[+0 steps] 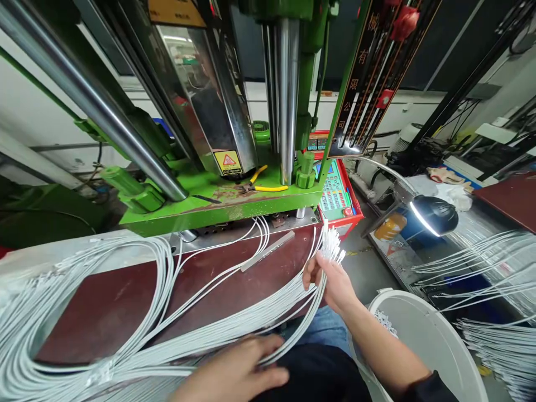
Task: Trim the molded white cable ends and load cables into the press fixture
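Note:
A thick bundle of white cables (251, 318) runs across the brown work board. Near the board's right end, my right hand (330, 279) is closed around the bundle, just below its connector-tipped ends (330, 245), which stick up past the fingers. My left hand (238, 368) is low in front of my body, slightly blurred. Its thumb and fingers are spread apart, and a few of the cables pass through the gap between them; whether they touch the skin I cannot tell. On the left, the same cables curve into a large coil (157, 279).
A green press (234, 209) stands behind the board, with yellow-handled cutters (268, 188) on its ledge. Beside it is a red-framed control panel (335, 192). A white bin (431, 346) stands at right, below a lit lamp (433, 215). More cables (498, 340) hang at far right.

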Tool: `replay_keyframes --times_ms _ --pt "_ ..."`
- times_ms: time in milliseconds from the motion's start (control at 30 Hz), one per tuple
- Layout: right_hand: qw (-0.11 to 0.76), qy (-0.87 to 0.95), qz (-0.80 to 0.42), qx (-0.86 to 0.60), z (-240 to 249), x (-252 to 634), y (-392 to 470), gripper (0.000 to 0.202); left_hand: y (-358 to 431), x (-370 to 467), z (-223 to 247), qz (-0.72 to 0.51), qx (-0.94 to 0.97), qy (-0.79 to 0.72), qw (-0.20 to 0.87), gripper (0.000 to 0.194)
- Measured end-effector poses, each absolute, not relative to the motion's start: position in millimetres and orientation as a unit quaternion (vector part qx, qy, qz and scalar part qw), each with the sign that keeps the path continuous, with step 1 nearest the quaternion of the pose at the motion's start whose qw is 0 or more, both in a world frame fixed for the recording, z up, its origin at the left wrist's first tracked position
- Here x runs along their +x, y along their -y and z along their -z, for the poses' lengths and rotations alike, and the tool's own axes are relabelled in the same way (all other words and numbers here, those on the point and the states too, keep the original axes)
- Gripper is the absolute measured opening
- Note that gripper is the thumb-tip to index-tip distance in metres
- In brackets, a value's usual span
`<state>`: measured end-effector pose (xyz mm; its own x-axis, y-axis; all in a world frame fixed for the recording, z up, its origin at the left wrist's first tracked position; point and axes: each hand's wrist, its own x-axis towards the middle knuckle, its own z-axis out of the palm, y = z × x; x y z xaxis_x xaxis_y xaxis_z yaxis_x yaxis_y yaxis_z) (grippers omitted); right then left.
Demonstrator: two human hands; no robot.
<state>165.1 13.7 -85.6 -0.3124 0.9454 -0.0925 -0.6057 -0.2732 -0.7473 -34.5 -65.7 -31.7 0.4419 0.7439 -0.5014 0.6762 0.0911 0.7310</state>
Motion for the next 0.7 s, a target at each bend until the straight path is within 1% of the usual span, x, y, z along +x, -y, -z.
replay_keyframes --times_ms 100,167,200,267,333,400,467,533,633,667,700 --pt "0.448 0.405 -0.749 -0.272 88 167 -12 0.048 49 19 63 -0.16 0.594 -0.457 0.643 0.045" --pt "0.431 0.442 -0.736 -0.277 88 172 -16 0.046 43 40 79 -0.242 0.534 -0.469 0.661 0.051" --pt "0.437 0.442 -0.731 -0.281 88 175 -18 0.045 42 45 85 -0.248 0.512 -0.468 0.676 0.05" --pt "0.445 0.429 -0.735 -0.28 90 181 -22 0.047 43 46 90 -0.213 0.472 -0.451 0.727 0.047" --pt "0.411 0.432 -0.757 -0.266 95 184 -24 0.052 45 44 91 -0.179 0.425 -0.409 0.787 0.043" --pt "0.343 0.452 -0.784 -0.253 101 183 -24 0.054 45 48 90 -0.23 0.383 -0.392 0.804 0.039" --pt "0.301 0.457 -0.802 -0.238 103 182 -27 0.053 42 56 90 -0.32 0.36 -0.407 0.776 0.036" --pt "0.322 0.455 -0.799 -0.224 99 184 -38 0.046 39 65 91 -0.353 0.349 -0.418 0.76 0.036" --pt "0.406 0.503 -0.731 -0.22 81 194 -63 0.048 36 68 91 -0.314 0.341 -0.393 0.794 0.035" --pt "0.404 0.553 -0.692 -0.228 74 199 -70 0.049 36 68 90 -0.307 0.337 -0.384 0.803 0.035" --pt "0.373 0.618 -0.653 -0.23 68 202 -76 0.048 35 66 89 -0.31 0.334 -0.379 0.805 0.035"
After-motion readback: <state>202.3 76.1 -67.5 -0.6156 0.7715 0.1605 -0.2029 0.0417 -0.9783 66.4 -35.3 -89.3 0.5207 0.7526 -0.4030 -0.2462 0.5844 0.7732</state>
